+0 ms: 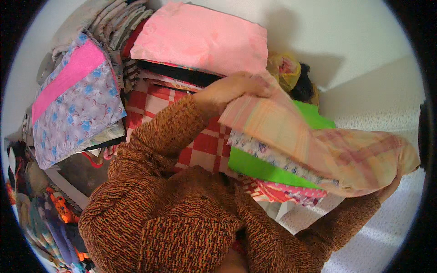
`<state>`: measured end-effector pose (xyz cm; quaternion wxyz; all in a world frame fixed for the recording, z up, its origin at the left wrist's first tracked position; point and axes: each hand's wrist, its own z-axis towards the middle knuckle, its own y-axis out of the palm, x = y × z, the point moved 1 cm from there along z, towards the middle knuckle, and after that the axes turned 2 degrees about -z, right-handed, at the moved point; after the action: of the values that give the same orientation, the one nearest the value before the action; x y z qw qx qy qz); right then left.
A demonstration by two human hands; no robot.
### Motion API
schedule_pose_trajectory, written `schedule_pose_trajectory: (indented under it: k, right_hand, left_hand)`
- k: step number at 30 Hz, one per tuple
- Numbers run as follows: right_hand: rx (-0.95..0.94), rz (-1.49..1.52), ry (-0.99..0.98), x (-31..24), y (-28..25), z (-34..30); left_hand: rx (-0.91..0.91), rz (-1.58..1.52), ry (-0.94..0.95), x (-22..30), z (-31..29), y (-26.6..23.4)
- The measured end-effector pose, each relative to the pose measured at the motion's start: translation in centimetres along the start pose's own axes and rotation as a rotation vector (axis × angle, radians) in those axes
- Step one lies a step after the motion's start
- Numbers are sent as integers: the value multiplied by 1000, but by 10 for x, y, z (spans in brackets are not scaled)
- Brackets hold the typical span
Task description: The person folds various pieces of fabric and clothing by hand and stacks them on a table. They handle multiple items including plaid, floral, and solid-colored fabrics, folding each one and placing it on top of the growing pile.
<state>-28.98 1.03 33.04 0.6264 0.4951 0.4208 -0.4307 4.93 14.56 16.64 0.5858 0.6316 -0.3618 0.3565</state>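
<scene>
A peach and yellow plaid cloth [282, 123] stretches between my two hands. My left hand [236, 88] is closed on its upper left part, with fingers bent over the edge. My right hand [391, 186] grips the far right end from below; most of its fingers are hidden behind the fabric. Under the plaid cloth lies a stack with a floral cloth [291, 164], a bright green cloth [255, 168] and a pink patterned cloth [296, 191]. A red and white checked cloth [195, 145] spreads beneath my left forearm.
Behind my left hand stands a folded pile topped by a pink cloth [205, 34]. To the left is a pile with a blue floral, pink-striped cloth [79, 102] on top. Grey folded textiles [104, 20] sit behind it. A yellow plastic bag [284, 70] rests by the wall.
</scene>
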Motion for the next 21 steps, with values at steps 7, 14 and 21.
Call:
schedule_pose_trajectory:
  k: [7,14,21]
  right_hand:
    - [13,-233,-619,-40,33,93]
    - [-104,-446,-1024,75,139,82]
    - [-447,-134,-135,369,216,28]
  left_hand:
    - [-102,667,766,137,29,-51]
    - [104,580,425,250,-20,-140]
    - [625,987,275,147,-55,-381]
